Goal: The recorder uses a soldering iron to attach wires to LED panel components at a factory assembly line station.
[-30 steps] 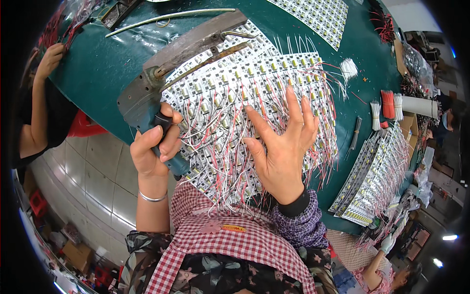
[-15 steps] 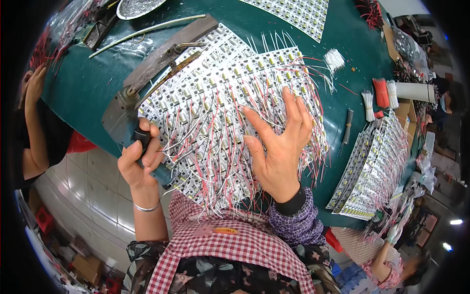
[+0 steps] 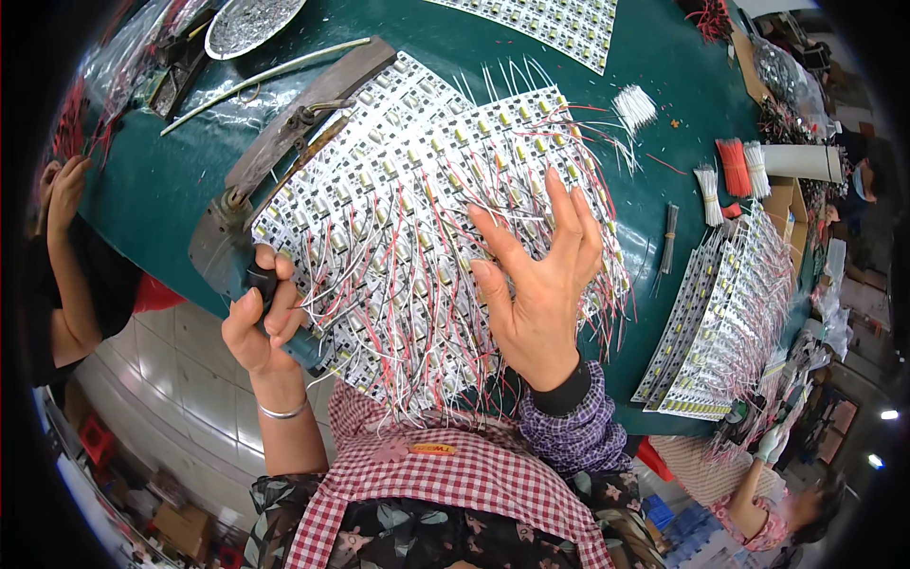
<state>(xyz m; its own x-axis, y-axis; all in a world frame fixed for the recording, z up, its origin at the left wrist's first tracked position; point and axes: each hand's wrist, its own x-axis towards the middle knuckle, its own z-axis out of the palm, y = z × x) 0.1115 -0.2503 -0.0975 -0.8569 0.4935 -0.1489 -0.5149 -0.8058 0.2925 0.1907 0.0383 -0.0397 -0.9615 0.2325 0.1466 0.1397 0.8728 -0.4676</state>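
Observation:
My left hand (image 3: pixel 264 322) is closed around a blue-green tool handle (image 3: pixel 301 350) with a black trigger-like part. Near its upper end are a grey metal plate (image 3: pixel 210 245) and a long grey-brown bar (image 3: pixel 313 102) with metal fittings; how they join is unclear. Overlapping white circuit board sheets (image 3: pixel 384 169), dotted with small yellowish parts, lie beside the tool. Red and white wires (image 3: pixel 417 327) trail over them toward me. My right hand (image 3: pixel 538 284) is open, fingers spread over the wired boards; whether the fingertips press on them is hard to tell.
More wired board sheets (image 3: pixel 706 322) lie at the right. Wire bundles, red (image 3: pixel 732 166) and white (image 3: pixel 707 194), lie beyond them. A loose white wire pile (image 3: pixel 633 109), another sheet (image 3: pixel 545 27) and a round dish (image 3: pixel 251 26) are farther back. Another person's hands (image 3: pixel 66 185) are at the left.
The boards, the tool and my left hand appear slightly farther left, partly because the view has shifted. My right hand keeps nearly the same spread pose.

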